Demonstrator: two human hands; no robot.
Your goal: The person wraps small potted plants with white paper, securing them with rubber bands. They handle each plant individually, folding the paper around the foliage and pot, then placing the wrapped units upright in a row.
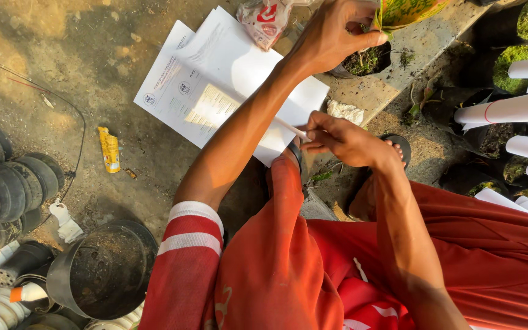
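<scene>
Right hand [343, 142] pinching paper strip [288, 128], left hand [331, 36] perhaps gripping potted plant [368, 60]

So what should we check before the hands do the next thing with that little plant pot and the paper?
1. Left hand has hold of the small black pot: ok, fingers rest on its rim.
2. Pot stands upright on the concrete ledge: ok.
3. Right hand grips the white paper edge: ok, pinched between fingertips.
4. Printed sheets lie flat on the ground: ok, stacked, slightly fanned.
5. Plant's leaves undamaged: cannot tell, mostly out of frame.
6. Rolled white paper cones to the person's right are within reach: cannot tell.
</scene>
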